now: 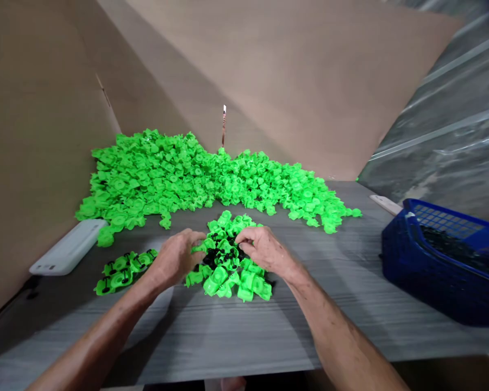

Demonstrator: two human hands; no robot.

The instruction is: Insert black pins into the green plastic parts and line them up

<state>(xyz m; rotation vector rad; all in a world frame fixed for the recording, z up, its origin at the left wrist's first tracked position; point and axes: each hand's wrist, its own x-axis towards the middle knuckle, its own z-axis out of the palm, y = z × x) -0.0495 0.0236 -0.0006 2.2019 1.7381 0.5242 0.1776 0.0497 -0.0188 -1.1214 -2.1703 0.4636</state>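
Observation:
A small pile of bright green plastic pieces [217, 279] lies mid-table, with small black parts [214, 255] among them. My left hand [181, 252] is at the pile's left side, its thumb and fingers closed on a green plastic piece [204, 247]. Over the right side of the pile, my right hand [264, 247] is closed in a pinch; what sits between its fingertips is hidden. Left of my left hand lies a group of green pieces fitted with black axle-like parts [122, 277].
A large heap of green pieces [158, 174] spreads along the back board [309, 81]. At right stands a blue basket [407, 271] holding black parts [456, 250], with a pale flat object [385, 204] beside it. A white power-bank-like box [69, 248] lies left.

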